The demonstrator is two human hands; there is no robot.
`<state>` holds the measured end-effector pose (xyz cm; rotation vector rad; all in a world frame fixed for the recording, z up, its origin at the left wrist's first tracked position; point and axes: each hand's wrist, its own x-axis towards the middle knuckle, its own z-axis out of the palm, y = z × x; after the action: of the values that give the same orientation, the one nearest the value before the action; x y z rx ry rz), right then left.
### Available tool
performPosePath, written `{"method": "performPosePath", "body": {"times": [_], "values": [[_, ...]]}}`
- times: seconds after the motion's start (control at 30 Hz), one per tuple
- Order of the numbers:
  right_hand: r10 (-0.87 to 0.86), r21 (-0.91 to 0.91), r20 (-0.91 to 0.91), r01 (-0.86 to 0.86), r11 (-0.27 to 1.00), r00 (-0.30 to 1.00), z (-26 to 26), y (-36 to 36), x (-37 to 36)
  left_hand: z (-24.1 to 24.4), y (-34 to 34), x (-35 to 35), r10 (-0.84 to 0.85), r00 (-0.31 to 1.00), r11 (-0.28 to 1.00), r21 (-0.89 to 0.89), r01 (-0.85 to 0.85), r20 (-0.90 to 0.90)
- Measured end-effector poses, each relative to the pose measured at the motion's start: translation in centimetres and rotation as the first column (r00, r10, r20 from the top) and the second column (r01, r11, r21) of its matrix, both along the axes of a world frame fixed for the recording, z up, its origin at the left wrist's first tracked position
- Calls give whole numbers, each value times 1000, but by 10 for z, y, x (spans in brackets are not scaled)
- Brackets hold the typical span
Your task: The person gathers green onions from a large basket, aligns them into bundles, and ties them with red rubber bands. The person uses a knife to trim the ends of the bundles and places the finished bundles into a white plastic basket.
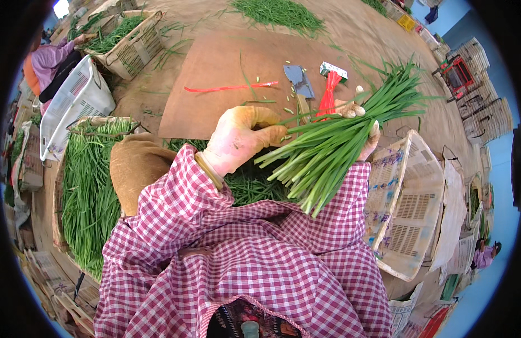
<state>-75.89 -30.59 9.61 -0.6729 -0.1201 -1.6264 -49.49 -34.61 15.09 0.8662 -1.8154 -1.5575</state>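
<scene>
My right hand, in a pale glove, holds a bunch of long green leaf stalks, likely garlic chives, with pale cut ends toward my body and leaf tips up to the right. My gloved left hand is at the left of the bunch, thumb and forefinger curled beside a thin leaf; whether they pinch it is unclear. Beyond my hands, on a brown board, lie a cleaver with a pale handle, a bundle of red ties, a single red strip and a small box.
A crate of green stalks stands at my left, an empty stained plastic crate at my right. More greens lie below my hands. Ahead are a loose green pile and another crate, where a person reaches in at upper left.
</scene>
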Motion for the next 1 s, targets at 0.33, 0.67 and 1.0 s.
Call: {"method": "performPosePath", "body": {"times": [0.33,0.67,1.0], "values": [[-60,-23,76,62,998,995,0,6,-12,-44,10,24,230,960,947,265,-183,-158],[-234,61,50,231,971,971,-12,9,-25,-44,23,85,529,729,652,-758,-22,434],[-266,85,-13,266,960,964,-8,12,-13,21,54,-20,187,934,757,-650,61,305]]}}
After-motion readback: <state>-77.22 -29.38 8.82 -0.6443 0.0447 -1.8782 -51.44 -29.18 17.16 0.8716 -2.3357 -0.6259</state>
